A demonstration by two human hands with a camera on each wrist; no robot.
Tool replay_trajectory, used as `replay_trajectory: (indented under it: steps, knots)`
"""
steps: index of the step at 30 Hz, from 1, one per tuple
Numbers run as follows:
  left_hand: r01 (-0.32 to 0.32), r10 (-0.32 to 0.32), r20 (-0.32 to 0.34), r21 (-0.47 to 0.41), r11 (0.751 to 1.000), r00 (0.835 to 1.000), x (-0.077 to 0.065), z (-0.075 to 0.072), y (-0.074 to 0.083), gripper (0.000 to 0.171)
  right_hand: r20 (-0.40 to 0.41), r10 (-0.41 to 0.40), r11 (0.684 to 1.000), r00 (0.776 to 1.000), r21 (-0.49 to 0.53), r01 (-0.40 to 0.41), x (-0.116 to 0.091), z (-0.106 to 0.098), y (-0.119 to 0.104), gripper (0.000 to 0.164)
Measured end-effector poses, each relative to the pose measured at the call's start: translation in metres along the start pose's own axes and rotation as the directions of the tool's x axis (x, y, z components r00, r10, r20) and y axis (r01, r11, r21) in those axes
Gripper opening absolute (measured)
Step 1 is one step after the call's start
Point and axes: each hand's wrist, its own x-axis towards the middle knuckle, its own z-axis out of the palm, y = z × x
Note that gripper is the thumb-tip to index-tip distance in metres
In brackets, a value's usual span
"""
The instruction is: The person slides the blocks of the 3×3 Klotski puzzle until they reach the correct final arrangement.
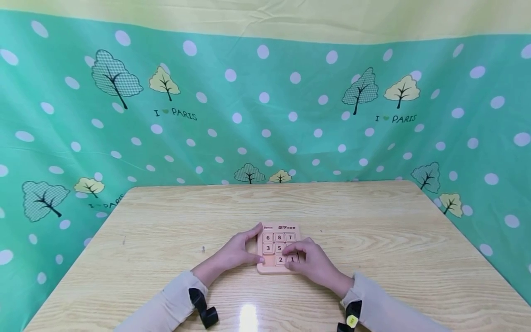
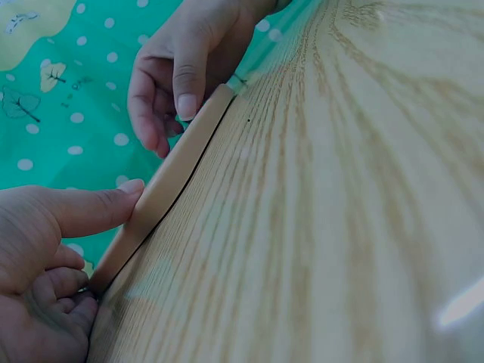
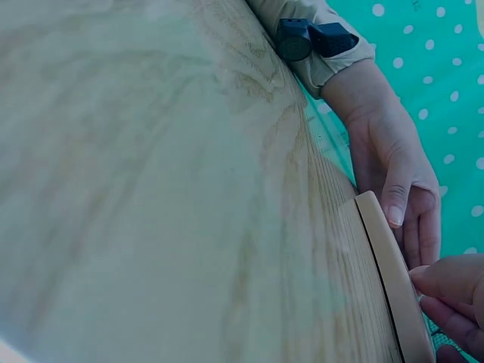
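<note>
A pale wooden number slide puzzle (image 1: 278, 270) lies flat on the table. Its visible tiles read 6, 8, 7 in the top row, 3 and 5 in the middle, 2 and 1 at the bottom. The bottom-left slot is bare. My left hand (image 1: 234, 251) holds the board's left side, thumb at the lower corner and a finger at the upper one. My right hand (image 1: 317, 265) reaches over the right side, finger and thumb touching tiles; it hides the middle-right tile. Both wrist views show the board edge-on, its tiles out of sight.
The wood-grain table (image 1: 174, 212) extends around the puzzle. A green dotted curtain (image 1: 265, 115) with printed trees hangs behind and at both sides. Black straps (image 1: 203, 309) sit on both wrists. Light glares off the tabletop near the front.
</note>
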Motion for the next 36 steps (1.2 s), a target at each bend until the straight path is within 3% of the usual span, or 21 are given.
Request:
replay_trajectory:
  steps: [36]
  knots:
    - [-0.017, 0.018, -0.009, 0.026, 1.000, 1.000, 0.003, 0.001, -0.004, 0.091, -0.009, -0.058, 0.998, 0.998, 0.003, 0.058, 0.006, 0.015, -0.007, 0.017]
